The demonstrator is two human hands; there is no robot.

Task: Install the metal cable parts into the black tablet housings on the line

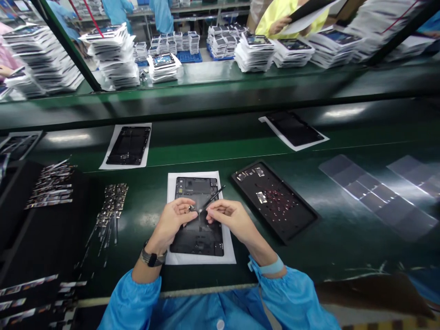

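Note:
My left hand [172, 219] pinches a small circuit board [191, 209] between thumb and fingers. A thin black stick-like tool [216, 195] is held by my right hand [231, 214], its lower end close to the board; I cannot tell whether it is tweezers. Both hands are over a black tablet housing [196, 240], which lies on a white sheet [229, 250] and is partly hidden by them. To the right sits a black tray [292, 224] with small boards and many tiny reddish parts. Small boards with ribbon cables [112, 206] lie in a cluster to the left.
Across the green bench lie two more housings, one at left [129, 145] and one at right [295, 129]. Clear plastic sheets [374, 197] rest at the right. A dark box [51, 229] with strips stands left. Beyond are paper stacks [113, 57] and a co-worker's yellow sleeve [271, 18].

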